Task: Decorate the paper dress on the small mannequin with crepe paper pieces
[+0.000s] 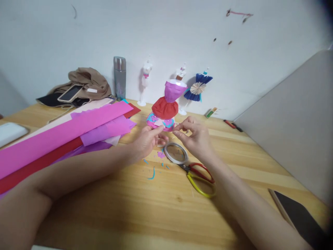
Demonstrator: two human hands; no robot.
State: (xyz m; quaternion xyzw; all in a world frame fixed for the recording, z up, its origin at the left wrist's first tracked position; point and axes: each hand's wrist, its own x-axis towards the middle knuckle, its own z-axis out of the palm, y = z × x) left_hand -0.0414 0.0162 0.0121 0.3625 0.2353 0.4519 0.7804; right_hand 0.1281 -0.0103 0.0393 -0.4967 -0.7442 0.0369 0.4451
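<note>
A miniature dress form in a paper dress [165, 108] is held upright above the table, with a purple top, a gathered red skirt and a lower tier of pink, blue and purple pieces. My left hand [149, 141] grips it from below at the lower tier, thumb in front. Thumb and forefinger of my right hand [194, 135] are pinched together at the right edge of that tier; what lies between them is too small to tell. Below the hands are a roll of tape [184, 152] and scissors [199, 180] with red and yellow handles, lying beside each other.
Crepe paper sheets [65, 133] spread across the left. Behind stand a flask [120, 80], a small white dress form [143, 83] and one in a blue pleated dress [196, 88]. Paper scraps [161, 155] lie in the middle, a dark phone-like device [296, 211] at right.
</note>
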